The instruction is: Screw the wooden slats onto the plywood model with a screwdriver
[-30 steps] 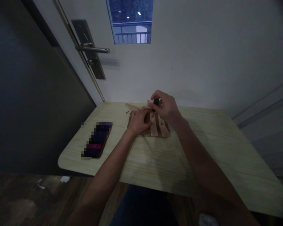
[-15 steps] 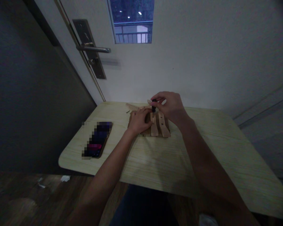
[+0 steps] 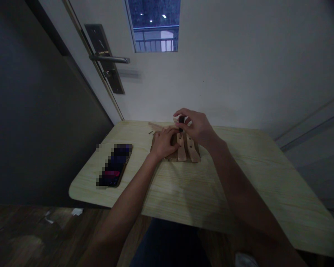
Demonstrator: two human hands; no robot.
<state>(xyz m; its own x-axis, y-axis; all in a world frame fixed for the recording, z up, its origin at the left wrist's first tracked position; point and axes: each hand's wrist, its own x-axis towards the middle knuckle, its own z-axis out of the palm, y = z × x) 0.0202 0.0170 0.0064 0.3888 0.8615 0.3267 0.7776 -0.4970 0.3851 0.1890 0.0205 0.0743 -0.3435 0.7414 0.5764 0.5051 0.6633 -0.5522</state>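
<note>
My right hand pinches the dark handle of a small screwdriver between thumb and fingers. The tool stands upright, its tip down at the upper end of a light brown, wavy wooden strip. My left hand is curved over a brown board, its thumb against that strip and its fingertips near the tool. A second similar strip with dark holes lies to the right on the same board. Part of the board is hidden under my left hand.
A phone, partly pixelated, lies on the pale wooden table to the left. Thin light sticks and a small dark screw-like piece lie behind my left hand. A white door with a metal handle rises behind the table.
My right hand has tilted and shifted slightly left around the screwdriver handle, its fingers changing position. My left hand and the strips stay in place.
</note>
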